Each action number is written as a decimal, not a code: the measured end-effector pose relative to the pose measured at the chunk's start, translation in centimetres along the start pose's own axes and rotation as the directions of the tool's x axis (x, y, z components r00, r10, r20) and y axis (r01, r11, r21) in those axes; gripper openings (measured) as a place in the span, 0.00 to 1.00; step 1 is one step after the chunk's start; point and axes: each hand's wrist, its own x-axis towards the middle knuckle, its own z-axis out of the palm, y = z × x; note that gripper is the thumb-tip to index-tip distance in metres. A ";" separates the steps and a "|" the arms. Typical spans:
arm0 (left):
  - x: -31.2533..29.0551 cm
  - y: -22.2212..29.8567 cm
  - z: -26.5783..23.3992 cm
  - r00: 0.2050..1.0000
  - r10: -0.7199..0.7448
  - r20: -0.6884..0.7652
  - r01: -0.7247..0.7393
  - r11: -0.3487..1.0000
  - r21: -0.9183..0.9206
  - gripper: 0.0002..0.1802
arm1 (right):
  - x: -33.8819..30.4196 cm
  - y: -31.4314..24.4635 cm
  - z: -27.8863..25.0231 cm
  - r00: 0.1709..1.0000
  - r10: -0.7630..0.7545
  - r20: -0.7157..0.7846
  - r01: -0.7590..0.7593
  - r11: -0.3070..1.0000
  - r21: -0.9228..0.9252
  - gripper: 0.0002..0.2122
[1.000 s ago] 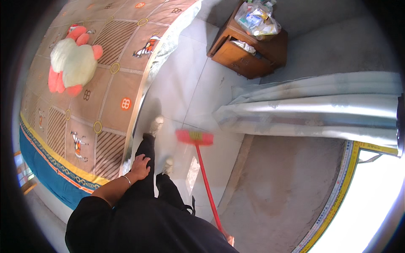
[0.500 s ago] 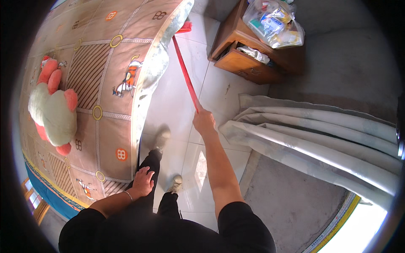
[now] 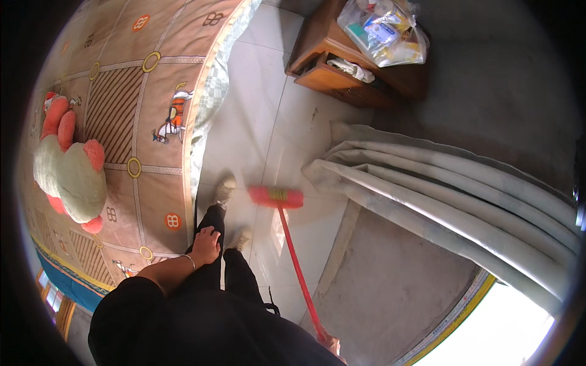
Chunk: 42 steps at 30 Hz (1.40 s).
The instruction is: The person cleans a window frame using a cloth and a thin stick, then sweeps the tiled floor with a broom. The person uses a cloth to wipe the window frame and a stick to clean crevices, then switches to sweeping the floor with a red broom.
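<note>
A red broom slants across the view, its red head, blurred by motion, over the white tiles just ahead of my feet. At the bottom edge my right hand is closed around the upper end of the handle; only part of this hand shows. My left hand holds nothing. It lies on my left thigh with its fingers loosely extended, and a thin bracelet circles the wrist.
Along the left stands a bed with a patterned brown cover and a plush toy. A wooden cabinet with a drawer pulled out carries a plastic bag of packages. Pale curtains hang at the right.
The broom has swung back from beside the bed's far edge toward my feet. My right hand has drawn back to the lower edge. My left hand stays at my thigh.
</note>
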 end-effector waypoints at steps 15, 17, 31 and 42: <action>-1.6 -1.4 1.3 0.995 0.083 -0.060 -0.075 0.989 0.130 0.19 | 26.1 -24.0 -5.5 0.689 -0.618 -0.379 0.677 0.736 0.029 0.20; -1.6 -1.0 1.9 0.996 0.063 -0.057 -0.055 0.990 0.128 0.19 | 24.4 -18.1 -1.8 0.860 -0.455 -0.231 0.481 0.874 0.067 0.19; -1.5 0.4 1.0 0.990 0.144 0.003 -0.142 0.966 0.218 0.15 | 25.3 -14.7 -5.1 0.790 -0.456 -0.409 0.536 0.838 0.102 0.21; -1.8 -0.2 2.3 0.996 -0.020 0.088 0.005 0.985 0.172 0.17 | 15.2 -3.8 11.2 0.919 -0.302 -0.254 0.365 0.896 0.254 0.19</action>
